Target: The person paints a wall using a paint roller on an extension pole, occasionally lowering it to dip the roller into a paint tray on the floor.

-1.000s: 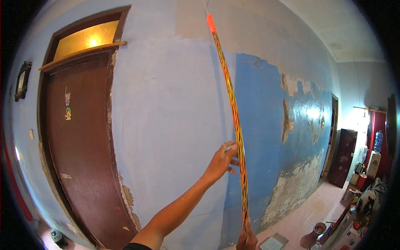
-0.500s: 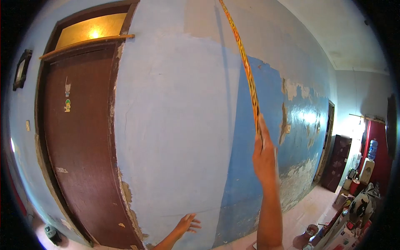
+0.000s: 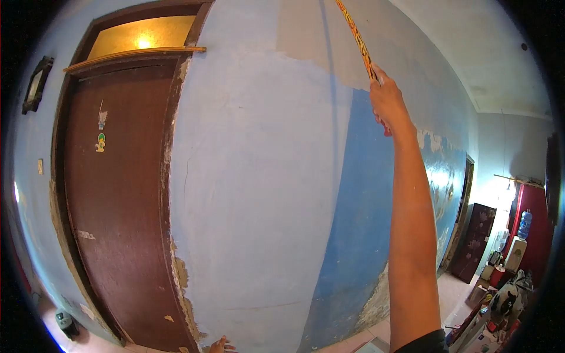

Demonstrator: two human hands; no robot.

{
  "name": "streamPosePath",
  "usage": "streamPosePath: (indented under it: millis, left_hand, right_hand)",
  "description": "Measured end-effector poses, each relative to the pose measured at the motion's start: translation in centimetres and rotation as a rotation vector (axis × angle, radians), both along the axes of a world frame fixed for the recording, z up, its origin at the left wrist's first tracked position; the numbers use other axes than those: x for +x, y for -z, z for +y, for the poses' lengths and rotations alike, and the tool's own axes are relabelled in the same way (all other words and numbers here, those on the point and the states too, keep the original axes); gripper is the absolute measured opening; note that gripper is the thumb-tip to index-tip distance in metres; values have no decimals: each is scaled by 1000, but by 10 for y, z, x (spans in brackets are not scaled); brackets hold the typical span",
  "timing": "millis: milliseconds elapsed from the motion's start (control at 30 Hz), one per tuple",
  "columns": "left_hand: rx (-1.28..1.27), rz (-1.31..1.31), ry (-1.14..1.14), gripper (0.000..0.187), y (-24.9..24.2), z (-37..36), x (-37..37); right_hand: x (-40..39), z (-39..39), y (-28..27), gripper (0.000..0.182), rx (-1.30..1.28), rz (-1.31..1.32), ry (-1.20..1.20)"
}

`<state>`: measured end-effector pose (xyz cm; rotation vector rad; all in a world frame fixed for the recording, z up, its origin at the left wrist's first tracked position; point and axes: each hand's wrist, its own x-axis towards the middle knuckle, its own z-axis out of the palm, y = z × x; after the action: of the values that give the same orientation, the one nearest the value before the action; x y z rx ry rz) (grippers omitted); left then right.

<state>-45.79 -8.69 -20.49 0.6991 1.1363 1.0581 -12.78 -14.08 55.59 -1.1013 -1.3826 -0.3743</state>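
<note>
A long pole (image 3: pixel 356 36) with a yellow, orange and black pattern slants up past the top edge, so its far end is out of sight. Fingers of my right hand (image 3: pixel 387 100) are wrapped round its lower part, and a red end (image 3: pixel 386 129) pokes out below the grip. Behind it stands a wall (image 3: pixel 259 153) painted pale blue, darker blue and grey, where a thin shadow of the pole falls. My left hand (image 3: pixel 221 346) barely shows at the bottom edge, low by the wall, its visible fingers apart with nothing in them.
On the left is a brown door (image 3: pixel 118 194) with a lit transom window (image 3: pixel 144 38) above. A small dark object (image 3: pixel 66 323) sits on the floor beside it. Clutter (image 3: pixel 500 312) is piled at the lower right, near a water dispenser (image 3: pixel 518 250).
My right hand has risen, taking the pole further up out of view and bringing its red end into sight. My left hand has dropped toward the bottom edge. The view has shifted slightly.
</note>
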Motion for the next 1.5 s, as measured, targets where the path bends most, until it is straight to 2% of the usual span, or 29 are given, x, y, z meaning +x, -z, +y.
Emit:
streamPosePath:
  millis: [133, 200, 367, 400, 467, 533, 567, 633, 767, 867, 933, 1000, 1133, 1233, 1333, 1400, 1500]
  left_hand:
    - [-9, 1, 16, 65, -12, -5, 11]
    - [-13, 17, 27, 63, -18, -5, 17]
    - [78, -58, 154, 60, -15, 16, 29]
    - [79, -57, 154, 60, -19, 23, 32]
    - [96, -40, 207, 59, -42, 34, 40]
    - [157, 34, 222, 60, -95, 30, 49]
    - [220, 105, 237, 61, -128, 27, 55]
    - [314, 166, 237, 60, -192, 23, 75]
    - [693, 190, 368, 63, -286, 25, 121]
    - [941, 211, 444, 68, -357, 10, 166]
    - [1006, 209, 473, 66, -391, -2, 192]
    - [1172, 225, 456, 62, -412, -6, 211]
    - [1192, 191, 418, 58, -421, -5, 224]
    - [1123, 104, 438, 52, -397, -21, 223]
    - [1150, 148, 460, 50, -378, -38, 219]
    - [1129, 124, 453, 49, -371, -41, 217]
    - [1122, 122, 443, 49, -369, -43, 214]
  right_hand:
    - [-4, 10, -10, 54, 20, -12, -34]
    - [-7, 14, 2, 52, 21, 12, -35]
    - [11, 37, 80, 50, 42, -15, 19]
    - [2, 22, 106, 51, -31, 23, 34]
    - [6, 19, 152, 53, -12, -11, -41]
    - [0, -4, 192, 54, -114, 15, -60]
    - [9, 8, 220, 54, 45, -77, -5]
    - [17, 10, 268, 55, 161, -155, 29]
    - [10, -15, 357, 52, -8, 14, -117]
    - [5, -18, 432, 49, 36, 39, -136]
    - [4, -24, 485, 48, -86, 54, -136]
    - [3, -36, 532, 48, -99, 58, -169]
    - [11, -47, 639, 41, -72, -38, -13]
    - [6, -79, 647, 40, -101, 80, -94]
    - [5, -92, 661, 39, -37, 137, -145]
    - [10, -99, 686, 37, -180, 211, -239]
    - [12, -104, 694, 34, -271, 226, -223]
